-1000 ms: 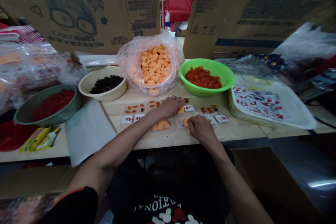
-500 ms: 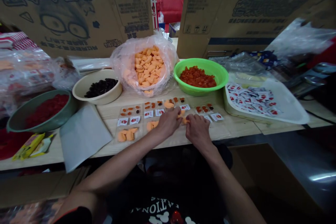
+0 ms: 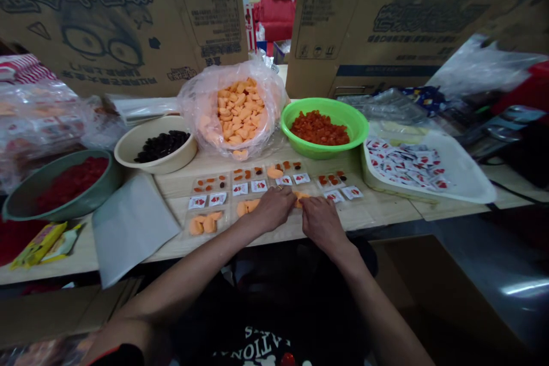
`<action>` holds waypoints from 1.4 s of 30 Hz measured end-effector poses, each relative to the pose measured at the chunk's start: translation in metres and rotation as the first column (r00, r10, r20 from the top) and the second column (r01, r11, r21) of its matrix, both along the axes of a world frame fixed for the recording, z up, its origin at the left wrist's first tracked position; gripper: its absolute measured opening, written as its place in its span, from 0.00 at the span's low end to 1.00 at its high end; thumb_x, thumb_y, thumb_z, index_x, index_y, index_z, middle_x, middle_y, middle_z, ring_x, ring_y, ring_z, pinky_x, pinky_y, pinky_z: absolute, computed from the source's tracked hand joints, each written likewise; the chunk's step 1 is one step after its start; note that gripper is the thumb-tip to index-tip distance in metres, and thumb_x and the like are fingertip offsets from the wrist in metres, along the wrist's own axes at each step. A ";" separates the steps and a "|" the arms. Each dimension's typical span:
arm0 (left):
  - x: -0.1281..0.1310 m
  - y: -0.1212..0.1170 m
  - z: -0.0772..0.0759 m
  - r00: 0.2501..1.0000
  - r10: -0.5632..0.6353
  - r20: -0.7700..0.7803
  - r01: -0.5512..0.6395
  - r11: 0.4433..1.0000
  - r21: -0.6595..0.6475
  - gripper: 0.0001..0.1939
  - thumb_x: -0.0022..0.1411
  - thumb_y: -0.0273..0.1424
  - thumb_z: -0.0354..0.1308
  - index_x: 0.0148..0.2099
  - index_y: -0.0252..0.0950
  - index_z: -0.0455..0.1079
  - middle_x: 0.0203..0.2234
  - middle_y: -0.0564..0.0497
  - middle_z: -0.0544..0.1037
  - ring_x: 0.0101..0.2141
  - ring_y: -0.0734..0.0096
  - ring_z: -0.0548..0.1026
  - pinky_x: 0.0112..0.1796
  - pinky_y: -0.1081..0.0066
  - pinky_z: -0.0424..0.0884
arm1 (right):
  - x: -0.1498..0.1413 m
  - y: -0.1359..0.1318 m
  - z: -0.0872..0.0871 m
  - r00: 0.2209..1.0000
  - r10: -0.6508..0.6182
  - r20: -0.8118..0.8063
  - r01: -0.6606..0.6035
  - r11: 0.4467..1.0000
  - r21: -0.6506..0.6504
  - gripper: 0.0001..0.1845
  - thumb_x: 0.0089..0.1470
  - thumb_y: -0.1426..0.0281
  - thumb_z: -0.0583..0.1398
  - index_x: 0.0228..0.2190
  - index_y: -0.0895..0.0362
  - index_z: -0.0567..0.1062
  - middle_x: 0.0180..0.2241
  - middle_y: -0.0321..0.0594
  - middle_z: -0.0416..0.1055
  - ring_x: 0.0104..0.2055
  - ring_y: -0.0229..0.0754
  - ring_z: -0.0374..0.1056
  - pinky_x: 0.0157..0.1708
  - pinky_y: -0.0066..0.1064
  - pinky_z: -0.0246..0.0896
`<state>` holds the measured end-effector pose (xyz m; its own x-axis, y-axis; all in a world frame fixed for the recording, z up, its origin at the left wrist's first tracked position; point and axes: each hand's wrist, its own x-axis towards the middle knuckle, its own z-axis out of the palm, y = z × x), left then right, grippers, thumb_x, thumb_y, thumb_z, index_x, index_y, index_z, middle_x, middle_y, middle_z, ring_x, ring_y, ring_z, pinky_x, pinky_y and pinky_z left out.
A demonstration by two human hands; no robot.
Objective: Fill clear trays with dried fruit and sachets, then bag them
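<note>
Clear compartment trays point(image 3: 227, 201) stand in a row on the table, holding small orange and dark pieces, white printed sachets point(image 3: 198, 202) and larger orange crescent-shaped pieces point(image 3: 205, 223). My left hand point(image 3: 274, 209) is over the third tray, fingers curled and pressed together at its front compartment. From the right, my right hand point(image 3: 322, 221) meets it with bent fingers. Between the fingertips shows an orange crescent-shaped piece point(image 3: 301, 198); the fingers partly cover it, and both hands touch it. Another loose orange piece point(image 3: 275, 172) lies at that tray's back left.
Behind the trays stand an open plastic bag of orange pieces point(image 3: 197, 97), a green bowl of red-orange bits point(image 3: 360, 128) and a cream bowl of dark pieces point(image 3: 122, 151). A white tray of sachets point(image 3: 472, 191) is right; a grey-green bowl point(image 3: 21, 203) and plastic sheets point(image 3: 132, 229) are left.
My left hand has lowered slightly toward the front compartment, bringing down the orange piece it held raised. My right hand stays close beside it. The view has shifted a little.
</note>
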<state>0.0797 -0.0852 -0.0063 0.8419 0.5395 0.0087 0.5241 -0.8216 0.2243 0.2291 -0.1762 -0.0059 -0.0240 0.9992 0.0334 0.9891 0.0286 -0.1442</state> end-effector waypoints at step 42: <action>0.019 0.070 0.029 0.501 0.828 0.253 0.071 0.252 -0.965 0.08 0.52 0.27 0.64 0.36 0.33 0.71 0.30 0.50 0.76 0.31 0.72 0.74 0.34 0.71 0.73 | 0.008 0.005 -0.033 0.969 0.033 -0.243 0.041 0.956 0.291 0.27 0.58 0.75 0.55 0.59 0.67 0.66 0.57 0.62 0.62 0.59 0.56 0.60 0.56 0.46 0.61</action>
<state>0.0990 -0.0156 0.0225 0.4526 0.8372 -0.3070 0.0104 0.3393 0.9406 0.2371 -0.1716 -0.0385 0.0255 0.9444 0.3279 0.9253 0.1019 -0.3654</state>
